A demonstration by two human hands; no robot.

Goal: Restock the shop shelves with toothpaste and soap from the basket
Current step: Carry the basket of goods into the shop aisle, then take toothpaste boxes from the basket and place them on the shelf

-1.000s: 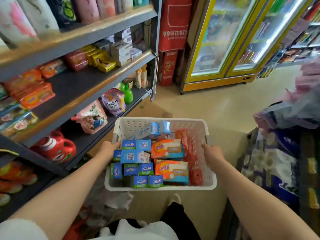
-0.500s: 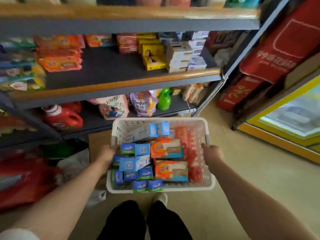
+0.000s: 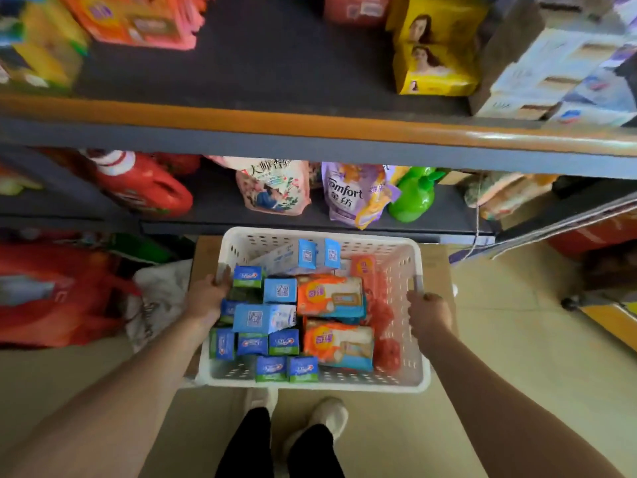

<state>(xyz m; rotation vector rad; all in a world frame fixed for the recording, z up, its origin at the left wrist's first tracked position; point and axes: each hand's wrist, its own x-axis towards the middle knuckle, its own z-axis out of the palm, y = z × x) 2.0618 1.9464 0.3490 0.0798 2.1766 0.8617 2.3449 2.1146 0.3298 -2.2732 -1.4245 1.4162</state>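
Gripping basket (image 3: 418, 339) side rims, both hands (image 3: 206, 294) (image 3: 429, 313); shelf edge (image 3: 310, 127) just ahead; floor (image 3: 551, 339) open right.

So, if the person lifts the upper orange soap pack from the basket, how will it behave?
The orange soap pack looks wrapped in glossy film, so probably a little slippery. Its blocky shape suggests it stays stiff, not floppy. It lies flat in the white basket, so it should not roll.
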